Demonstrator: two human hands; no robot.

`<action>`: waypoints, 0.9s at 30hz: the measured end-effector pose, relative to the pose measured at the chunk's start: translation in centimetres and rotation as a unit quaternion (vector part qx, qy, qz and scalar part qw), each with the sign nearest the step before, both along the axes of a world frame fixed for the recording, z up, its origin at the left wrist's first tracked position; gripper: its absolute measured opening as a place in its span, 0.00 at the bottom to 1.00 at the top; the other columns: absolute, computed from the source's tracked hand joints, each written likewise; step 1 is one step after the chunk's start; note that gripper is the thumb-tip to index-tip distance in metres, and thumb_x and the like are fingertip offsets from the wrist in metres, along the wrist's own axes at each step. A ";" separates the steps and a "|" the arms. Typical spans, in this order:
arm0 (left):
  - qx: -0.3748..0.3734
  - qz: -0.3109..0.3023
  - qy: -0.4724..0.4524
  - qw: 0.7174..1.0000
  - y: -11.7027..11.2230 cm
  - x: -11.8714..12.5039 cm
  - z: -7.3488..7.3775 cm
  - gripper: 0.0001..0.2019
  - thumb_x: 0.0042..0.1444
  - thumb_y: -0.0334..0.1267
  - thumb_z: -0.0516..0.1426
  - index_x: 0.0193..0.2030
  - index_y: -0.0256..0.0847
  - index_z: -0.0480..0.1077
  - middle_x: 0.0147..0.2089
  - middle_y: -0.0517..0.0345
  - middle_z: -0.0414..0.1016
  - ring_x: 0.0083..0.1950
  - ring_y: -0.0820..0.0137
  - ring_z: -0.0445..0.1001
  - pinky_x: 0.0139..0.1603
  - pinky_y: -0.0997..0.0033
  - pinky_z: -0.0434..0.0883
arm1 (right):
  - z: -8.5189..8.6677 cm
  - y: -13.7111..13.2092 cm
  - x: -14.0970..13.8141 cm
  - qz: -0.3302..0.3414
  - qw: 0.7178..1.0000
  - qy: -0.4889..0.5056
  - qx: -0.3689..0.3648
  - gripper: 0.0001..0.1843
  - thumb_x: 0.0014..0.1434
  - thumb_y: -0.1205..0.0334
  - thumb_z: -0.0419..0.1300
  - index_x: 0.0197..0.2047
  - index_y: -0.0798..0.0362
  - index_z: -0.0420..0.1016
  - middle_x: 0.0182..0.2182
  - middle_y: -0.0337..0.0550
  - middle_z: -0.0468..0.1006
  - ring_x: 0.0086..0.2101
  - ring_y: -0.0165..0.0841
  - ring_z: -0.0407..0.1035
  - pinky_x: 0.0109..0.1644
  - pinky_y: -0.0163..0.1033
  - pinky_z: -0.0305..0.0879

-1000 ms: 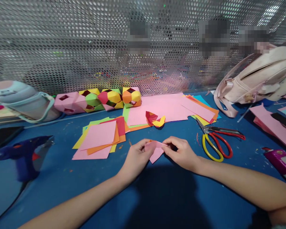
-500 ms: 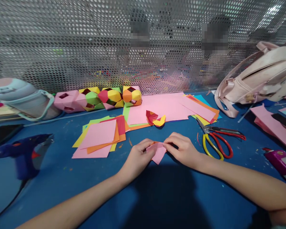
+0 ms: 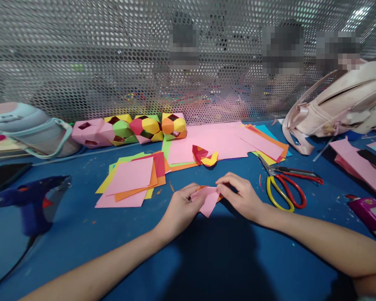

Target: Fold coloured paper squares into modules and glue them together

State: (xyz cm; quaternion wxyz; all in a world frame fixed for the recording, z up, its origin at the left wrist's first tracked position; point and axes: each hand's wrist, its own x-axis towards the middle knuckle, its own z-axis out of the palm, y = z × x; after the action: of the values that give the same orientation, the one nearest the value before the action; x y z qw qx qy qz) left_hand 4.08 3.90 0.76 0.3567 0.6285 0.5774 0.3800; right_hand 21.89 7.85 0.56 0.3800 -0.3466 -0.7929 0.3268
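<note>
Both of my hands pinch a small folded pink paper piece with an orange edge, low over the blue table. My left hand grips its left side with curled fingers. My right hand grips its right top corner. A small red and yellow folded unit lies just beyond the hands. To the left lies a stack of square coloured papers, pink on top.
Folded paper balls line the mesh wall. Large pink sheets lie behind. Scissors with yellow and red handles lie right. A blue glue gun lies left, a pink one right. A pink backpack sits far right, a pale bag far left.
The pink piece has been turned and pressed a little between the fingers; both hands stay in nearly the same spot, shifted slightly toward me.
</note>
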 end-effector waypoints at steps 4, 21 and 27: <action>-0.012 0.020 -0.005 1.000 -0.1 0.1 0.1 0.09 0.52 0.36 0.51 0.22 0.39 0.65 0.22 0.65 0.61 0.26 0.74 0.61 0.26 0.76 0.60 | 0.2 -0.2 -0.2 -0.011 0.993 0.032 -0.117 0.10 0.61 0.59 0.51 0.39 0.54 0.69 0.31 0.40 0.71 0.31 0.28 0.66 0.36 0.33 0.63; -0.040 -0.001 0.021 0.999 -0.8 0.8 -0.1 0.06 0.50 0.34 0.53 0.33 0.41 0.69 0.29 0.63 0.73 0.29 0.72 0.69 0.29 0.76 0.64 | -0.7 -1.1 -1.0 0.000 0.998 -0.054 -0.027 0.06 0.56 0.65 0.56 0.28 0.54 0.70 0.24 0.36 0.71 0.26 0.26 0.63 0.31 0.32 0.58; -0.041 -0.008 -0.010 0.999 -0.5 0.5 0.0 0.07 0.49 0.34 0.52 0.33 0.40 0.71 0.31 0.62 0.74 0.32 0.71 0.70 0.33 0.76 0.65 | -0.6 -0.8 -0.8 -0.015 0.999 -0.036 -0.027 0.09 0.57 0.64 0.55 0.27 0.55 0.70 0.22 0.37 0.71 0.25 0.26 0.64 0.30 0.32 0.59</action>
State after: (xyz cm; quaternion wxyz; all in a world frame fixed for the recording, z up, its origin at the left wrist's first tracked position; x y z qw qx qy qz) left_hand 4.61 3.41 0.76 0.3909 0.6138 0.5838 0.3599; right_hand 21.04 7.00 -0.09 0.3467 -0.3801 -0.7915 0.3301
